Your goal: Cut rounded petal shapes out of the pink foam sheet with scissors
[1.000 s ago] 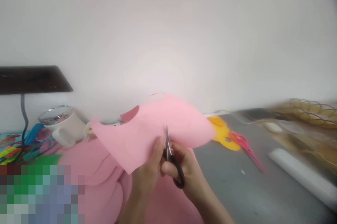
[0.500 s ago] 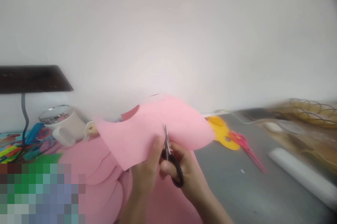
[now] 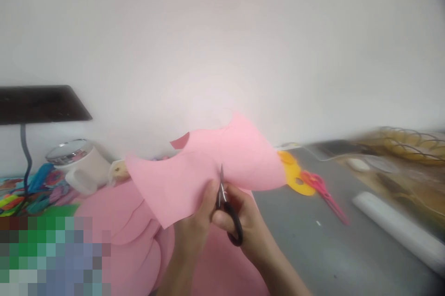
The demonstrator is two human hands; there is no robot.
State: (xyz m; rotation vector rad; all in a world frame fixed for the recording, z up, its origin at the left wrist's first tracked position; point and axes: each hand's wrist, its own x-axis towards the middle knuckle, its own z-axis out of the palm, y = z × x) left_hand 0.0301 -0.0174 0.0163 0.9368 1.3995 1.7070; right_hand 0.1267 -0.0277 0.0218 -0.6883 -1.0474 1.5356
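A large curved pink sheet (image 3: pixel 181 180) is raised at the centre, with my left hand (image 3: pixel 196 222) pinching its lower edge. Just right of it, my right hand (image 3: pixel 241 217) is closed on black-handled scissors (image 3: pixel 233 224). The scissors' metal blades point up and away against the sheet, their handles low by my right thumb. Below and to the left, several rounded pink pieces (image 3: pixel 104 212) lie overlapping. Another pink sheet (image 3: pixel 222 263) is under my forearms.
Left are a white mug (image 3: pixel 88 170) with a shiny lid and colourful small items (image 3: pixel 41 189). On the right of the grey table (image 3: pixel 299 240) lie a yellow cutout (image 3: pixel 295 179), pink scissors (image 3: pixel 327 196), a white roll (image 3: pixel 396 231) and a wire basket (image 3: pixel 413 147).
The far part of the raised pink sheet has shifted right and its top edge stands higher. The black scissors' blades look closer to upright. Both hands keep their hold; the view has shifted slightly.
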